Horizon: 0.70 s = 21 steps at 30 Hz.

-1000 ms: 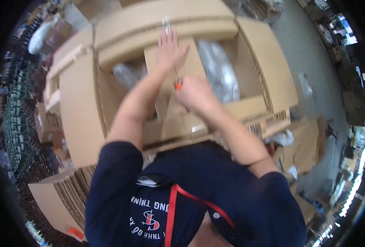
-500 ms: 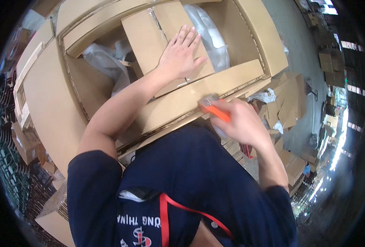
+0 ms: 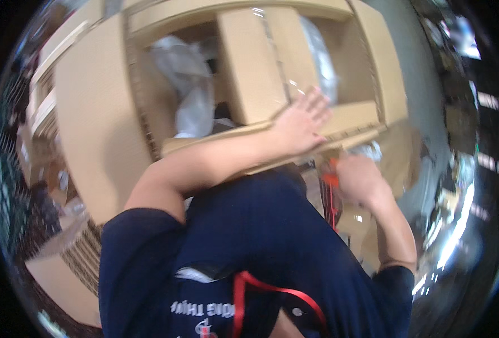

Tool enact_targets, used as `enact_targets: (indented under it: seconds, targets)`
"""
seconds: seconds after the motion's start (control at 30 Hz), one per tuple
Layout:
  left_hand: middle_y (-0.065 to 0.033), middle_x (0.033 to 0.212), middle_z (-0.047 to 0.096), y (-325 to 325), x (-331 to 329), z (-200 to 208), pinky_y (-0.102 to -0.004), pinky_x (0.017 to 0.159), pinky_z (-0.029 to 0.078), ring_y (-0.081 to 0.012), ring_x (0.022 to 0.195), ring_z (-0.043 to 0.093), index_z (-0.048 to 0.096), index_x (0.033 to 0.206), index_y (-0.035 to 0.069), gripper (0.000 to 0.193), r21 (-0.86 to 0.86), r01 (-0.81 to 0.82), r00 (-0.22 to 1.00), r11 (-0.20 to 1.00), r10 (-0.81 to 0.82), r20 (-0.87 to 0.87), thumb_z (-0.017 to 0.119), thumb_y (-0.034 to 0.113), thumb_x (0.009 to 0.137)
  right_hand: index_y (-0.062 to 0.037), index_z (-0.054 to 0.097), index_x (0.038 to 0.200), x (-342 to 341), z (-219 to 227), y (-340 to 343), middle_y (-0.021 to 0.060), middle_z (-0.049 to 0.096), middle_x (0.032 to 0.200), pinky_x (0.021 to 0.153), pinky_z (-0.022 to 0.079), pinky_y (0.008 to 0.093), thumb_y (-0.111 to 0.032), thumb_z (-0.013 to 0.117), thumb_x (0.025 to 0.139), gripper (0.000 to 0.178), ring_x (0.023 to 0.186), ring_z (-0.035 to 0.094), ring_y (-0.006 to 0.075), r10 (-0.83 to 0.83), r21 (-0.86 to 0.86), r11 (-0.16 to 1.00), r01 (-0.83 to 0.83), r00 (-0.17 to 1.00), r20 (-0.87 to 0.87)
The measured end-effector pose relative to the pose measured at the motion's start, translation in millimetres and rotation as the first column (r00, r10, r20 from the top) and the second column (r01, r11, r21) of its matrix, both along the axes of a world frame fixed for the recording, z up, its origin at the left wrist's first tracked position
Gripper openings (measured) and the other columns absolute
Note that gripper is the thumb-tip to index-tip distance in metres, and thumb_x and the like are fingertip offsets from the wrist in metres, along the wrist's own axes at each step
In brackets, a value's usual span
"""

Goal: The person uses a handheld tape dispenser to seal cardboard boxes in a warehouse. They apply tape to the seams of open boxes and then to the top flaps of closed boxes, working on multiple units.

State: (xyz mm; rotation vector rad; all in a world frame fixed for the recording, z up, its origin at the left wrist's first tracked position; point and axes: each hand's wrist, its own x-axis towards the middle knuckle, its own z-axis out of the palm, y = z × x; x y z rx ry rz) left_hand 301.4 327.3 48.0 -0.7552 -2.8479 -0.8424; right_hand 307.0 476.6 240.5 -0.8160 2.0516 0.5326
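left hand (image 3: 301, 121) is fanned out flat at the near edge of the large open carton (image 3: 94, 112), fingers loose and gripping nothing, fingertips reaching the near end of the taped inner carton (image 3: 252, 67); whether it presses there, the blur won't say. right hand (image 3: 361, 177) is curled tight around an orange tool (image 3: 331, 173), out past the carton's near-right side, the tool's working end too smeared to read. and here's the geometry: the inner carton sits up and to the left of that right fist, its long seam running away from the person, far end tipped slightly left, cloudy plastic wrapping (image 3: 190, 84) off to its left, and the left hand is clearly the nearer of the two
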Motion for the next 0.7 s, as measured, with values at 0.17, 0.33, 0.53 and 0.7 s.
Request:
enact_targets:
  seconds: [0.17, 0.33, 0.53, 0.7]
  targets:
    - [-0.0145, 0.180, 0.034, -9, -10, -30, -0.0580, 0.138, 0.017, -0.0434, 0.170, 0.015, 0.050, 0.167, 0.014, 0.072, 0.122, 0.317, 0.948, 0.941, -0.309, -0.077, 0.058, 0.054, 0.107, -0.0222, 0.087, 0.113, -26, 17, 11, 0.0202, 0.082, 0.102, 0.084, 0.064, 0.0464, -0.024, 0.081, 0.082, 0.031, 0.093, 0.080, 0.0365, -0.016, 0.097, 0.995, -0.002, 0.983, 0.184]
    - [-0.0095, 0.183, 0.030, -6, -5, 2, -0.0563, 0.136, 0.022, -0.0396, 0.172, 0.011, 0.050, 0.167, 0.023, 0.071, 0.018, 0.330, 0.936, 0.944, -0.330, 0.120, 0.064, 0.053, 0.104, -0.0155, 0.082, 0.132, -68, 102, 41, 0.0191, 0.071, 0.108, 0.091, 0.056, 0.0428, -0.016, 0.083, 0.076, 0.055, 0.101, 0.071, 0.0380, -0.378, -0.289, 0.888, 0.358, 0.926, -0.013]
    - [-0.0112, 0.184, 0.027, -12, -8, 20, -0.0596, 0.134, 0.025, -0.0405, 0.172, 0.010, 0.051, 0.167, 0.029, 0.074, 0.027, 0.317, 0.922, 0.948, -0.315, 0.223, 0.070, 0.054, 0.100, -0.0044, 0.078, 0.138, -77, 81, 109, 0.0120, 0.067, 0.108, 0.092, 0.052, 0.0366, -0.006, 0.080, 0.084, 0.054, 0.103, 0.067, 0.0261, -0.479, -0.729, 0.636, 0.252, 0.870, -0.116]
    - [-0.0131, 0.184, 0.025, -15, -1, 17, -0.0588, 0.134, 0.026, -0.0424, 0.171, 0.012, 0.052, 0.167, 0.032, 0.066, -0.084, 0.297, 0.951, 0.951, -0.287, 0.113, 0.062, 0.055, 0.106, 0.0000, 0.066, 0.153, -99, 13, 170, 0.0113, 0.069, 0.131, 0.103, 0.052, 0.0374, -0.006, 0.077, 0.092, 0.062, 0.114, 0.066, 0.0229, -0.520, -0.983, 0.101, 0.155, 0.850, 0.080]
